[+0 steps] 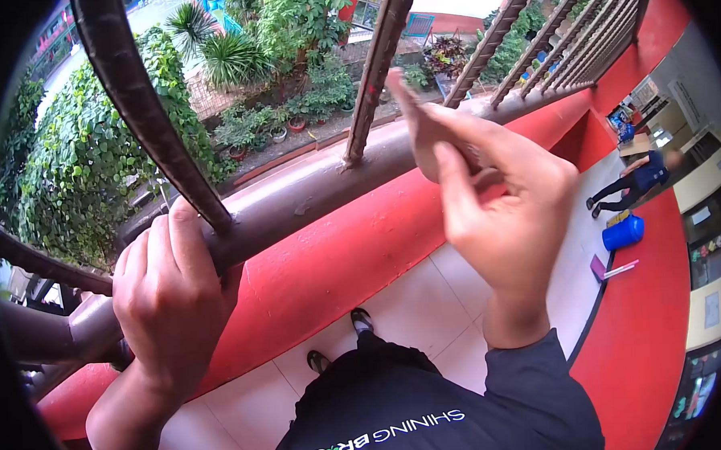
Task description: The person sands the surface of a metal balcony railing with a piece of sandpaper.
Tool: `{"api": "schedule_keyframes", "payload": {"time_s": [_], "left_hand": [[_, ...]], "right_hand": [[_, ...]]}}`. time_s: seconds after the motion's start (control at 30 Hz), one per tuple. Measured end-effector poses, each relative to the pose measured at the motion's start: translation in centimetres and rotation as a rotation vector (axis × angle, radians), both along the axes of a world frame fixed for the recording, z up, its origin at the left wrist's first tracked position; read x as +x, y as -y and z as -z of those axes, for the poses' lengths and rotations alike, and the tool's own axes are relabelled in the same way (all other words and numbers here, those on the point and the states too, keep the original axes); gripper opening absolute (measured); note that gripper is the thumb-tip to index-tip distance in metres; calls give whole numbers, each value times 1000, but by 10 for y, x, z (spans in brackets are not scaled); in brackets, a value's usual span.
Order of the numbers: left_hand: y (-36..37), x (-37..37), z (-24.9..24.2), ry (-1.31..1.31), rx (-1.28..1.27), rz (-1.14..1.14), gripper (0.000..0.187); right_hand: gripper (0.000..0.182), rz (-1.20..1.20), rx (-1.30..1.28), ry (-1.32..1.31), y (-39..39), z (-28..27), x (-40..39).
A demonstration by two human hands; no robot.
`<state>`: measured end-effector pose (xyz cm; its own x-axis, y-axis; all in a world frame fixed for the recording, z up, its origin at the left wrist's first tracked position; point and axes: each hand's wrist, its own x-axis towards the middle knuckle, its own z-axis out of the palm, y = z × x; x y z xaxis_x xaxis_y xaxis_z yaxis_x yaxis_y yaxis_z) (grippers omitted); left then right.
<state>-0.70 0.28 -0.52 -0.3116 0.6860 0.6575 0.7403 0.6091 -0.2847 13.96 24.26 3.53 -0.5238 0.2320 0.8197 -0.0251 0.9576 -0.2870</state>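
Observation:
My left hand point(170, 289) is wrapped round the thick brown metal rail point(311, 195), close to the foot of an upright bar point(150, 97). Pinched between the thumb and fingers of my right hand point(508, 198) is a folded brownish piece of sandpaper point(427, 133), slightly blurred. It rises above the rail, to the right of another ridged bar point(376, 71). The paint on that bar looks worn, with a small red spot. Chipped paint also shows on the rail.
A red ledge point(338, 266) runs below the rail, above a tiled floor point(412, 303). Beyond the bars are plants point(108, 155). Along the corridor at right are a person point(644, 176), a blue bin point(623, 233) and a dustpan point(598, 268).

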Motion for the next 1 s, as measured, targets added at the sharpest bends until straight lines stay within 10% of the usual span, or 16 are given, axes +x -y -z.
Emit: {"api": "schedule_keyframes", "payload": {"time_s": [0.5,1.0], "left_hand": [[3,5,-3,53,-20,-4,41],[-18,1,-1,-32,24,21,31]], "right_hand": [[46,-12,177,467,19,9,5],[52,-27,69,399,-15,22,-5]]}}
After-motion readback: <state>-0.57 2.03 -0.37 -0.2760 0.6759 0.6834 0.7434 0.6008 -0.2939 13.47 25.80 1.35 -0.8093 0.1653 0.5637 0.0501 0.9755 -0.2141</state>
